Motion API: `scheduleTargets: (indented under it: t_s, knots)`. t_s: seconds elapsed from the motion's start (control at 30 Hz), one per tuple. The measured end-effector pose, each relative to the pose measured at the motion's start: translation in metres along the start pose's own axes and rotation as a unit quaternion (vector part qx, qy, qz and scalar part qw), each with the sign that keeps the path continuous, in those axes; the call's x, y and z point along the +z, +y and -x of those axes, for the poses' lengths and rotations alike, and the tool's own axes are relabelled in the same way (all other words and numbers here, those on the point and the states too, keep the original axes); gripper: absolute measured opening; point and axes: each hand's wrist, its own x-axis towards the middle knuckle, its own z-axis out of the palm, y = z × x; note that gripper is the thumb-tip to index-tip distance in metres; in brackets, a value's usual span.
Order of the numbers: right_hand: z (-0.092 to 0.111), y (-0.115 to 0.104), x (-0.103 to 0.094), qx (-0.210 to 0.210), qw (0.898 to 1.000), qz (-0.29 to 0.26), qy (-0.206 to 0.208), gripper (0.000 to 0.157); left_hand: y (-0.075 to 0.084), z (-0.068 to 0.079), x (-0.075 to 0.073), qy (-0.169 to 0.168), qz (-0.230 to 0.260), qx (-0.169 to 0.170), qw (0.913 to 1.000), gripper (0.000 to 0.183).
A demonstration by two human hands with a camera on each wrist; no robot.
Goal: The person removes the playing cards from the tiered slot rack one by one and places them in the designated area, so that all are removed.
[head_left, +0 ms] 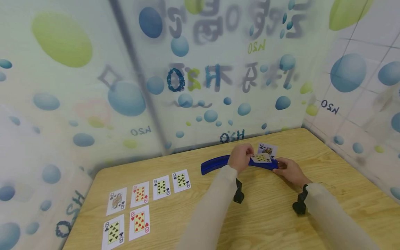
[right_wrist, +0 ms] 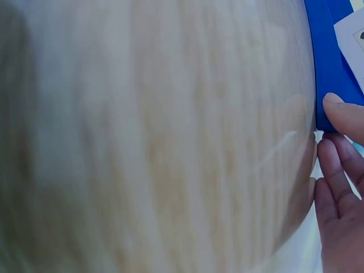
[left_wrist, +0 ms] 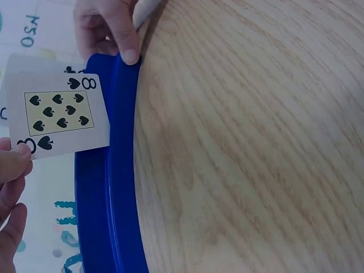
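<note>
My left hand (head_left: 240,158) pinches the eight of spades (left_wrist: 60,114) by one corner and holds it at the slot of a curved blue card holder (head_left: 215,164). At the holder's right end, my right hand (head_left: 292,171) grips it, the thumb (right_wrist: 341,111) on the near face and the fingers behind. A queen of clubs (head_left: 267,149) stands upright near that same end, partly behind the eight. Whether the eight's lower edge sits inside the slot, I cannot tell.
On the table's left side several cards lie face up: a queen (head_left: 116,201), a nine of hearts (head_left: 139,194), two black nines (head_left: 161,187), an eight of clubs (head_left: 113,232) and an eight of hearts (head_left: 139,222). A printed wall (head_left: 200,118) rises behind the wooden table (head_left: 256,222).
</note>
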Motion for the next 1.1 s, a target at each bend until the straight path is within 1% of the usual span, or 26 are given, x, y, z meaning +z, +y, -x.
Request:
scheduleTargets:
  t_s: [0.13, 0.2, 0.4, 0.53, 0.7, 0.83, 0.9, 1.1]
  knots:
    - [0.001, -0.001, 0.000, -0.001, 1.000, 0.002, 0.001, 0.051, -0.007, 0.000, -0.006, 0.017, 0.013, 0.002, 0.9998, 0.007]
    - [0.001, -0.001, 0.000, -0.001, 1.000, 0.004, 0.001, 0.051, -0.011, 0.000, -0.009, 0.019, 0.017, -0.005, 0.9997, 0.007]
    - [0.000, -0.003, -0.003, 0.005, 1.000, 0.006, 0.001, 0.050, -0.020, 0.001, -0.025, 0.008, 0.032, -0.029, 0.9990, 0.008]
    - [0.000, -0.004, -0.004, 0.006, 1.000, 0.005, -0.002, 0.050, -0.027, 0.005, -0.040, -0.005, 0.022, -0.038, 0.9990, 0.007]
    - [0.001, -0.006, -0.005, 0.005, 1.000, 0.005, -0.004, 0.051, -0.035, 0.014, -0.063, -0.025, 0.011, -0.045, 0.9986, 0.006]
    - [0.001, -0.005, -0.004, 0.003, 1.000, 0.008, -0.003, 0.050, -0.040, 0.023, -0.083, -0.036, 0.015, -0.044, 0.9983, 0.005]
    - [0.000, -0.004, -0.004, 0.004, 1.000, 0.009, -0.002, 0.050, -0.044, 0.029, -0.092, -0.040, 0.013, -0.042, 0.9982, 0.006]
    - [0.000, -0.001, -0.001, 0.005, 1.000, 0.008, 0.000, 0.049, -0.052, 0.050, -0.118, -0.067, 0.009, -0.052, 0.9964, 0.006]
